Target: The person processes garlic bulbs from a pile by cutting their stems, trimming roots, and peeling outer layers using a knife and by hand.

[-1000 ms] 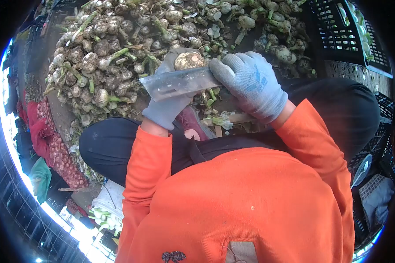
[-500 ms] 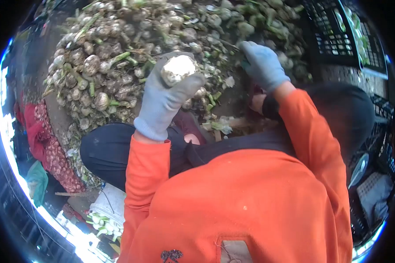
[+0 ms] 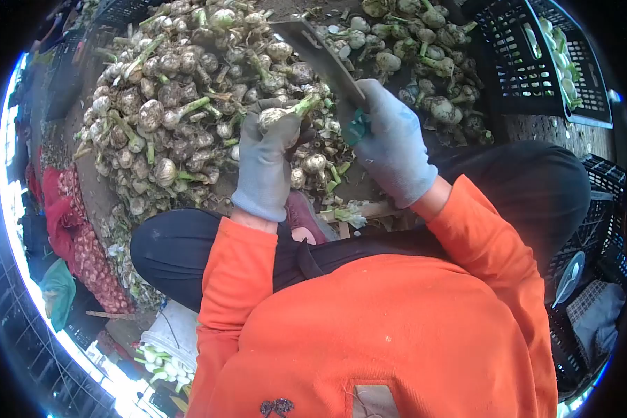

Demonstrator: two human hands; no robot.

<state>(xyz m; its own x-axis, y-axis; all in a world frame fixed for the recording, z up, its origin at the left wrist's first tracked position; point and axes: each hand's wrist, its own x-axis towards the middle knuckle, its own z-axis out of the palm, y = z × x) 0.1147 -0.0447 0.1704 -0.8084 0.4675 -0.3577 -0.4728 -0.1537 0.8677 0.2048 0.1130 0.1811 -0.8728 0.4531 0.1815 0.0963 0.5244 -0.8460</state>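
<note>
My left hand (image 3: 263, 171), in a grey glove, is closed around a garlic bulb (image 3: 272, 118). The bulb's cut green stem points to the right, toward my other hand. My gloved right hand (image 3: 395, 150) grips a knife (image 3: 322, 59) with a broad, dark blade. The blade slants up and left, above the stem and apart from it. Green material shows at the handle, which is mostly hidden by my fingers. Beyond both hands lies a large heap of soil-stained garlic (image 3: 181, 90) with short stems.
More garlic (image 3: 432, 56) lies at the upper right, beside a black crate (image 3: 529, 76) holding trimmed stems or bulbs. A red mesh sack (image 3: 83, 244) sits at left. By my left leg is a white bucket (image 3: 171, 331) with pale garlic. Black crates (image 3: 602, 181) stand at right.
The garlic bulb has been turned: its bright white underside faced up before, and now its stem shows, pointing right. My right hand has come closer and lower, with the blade raised into view.
</note>
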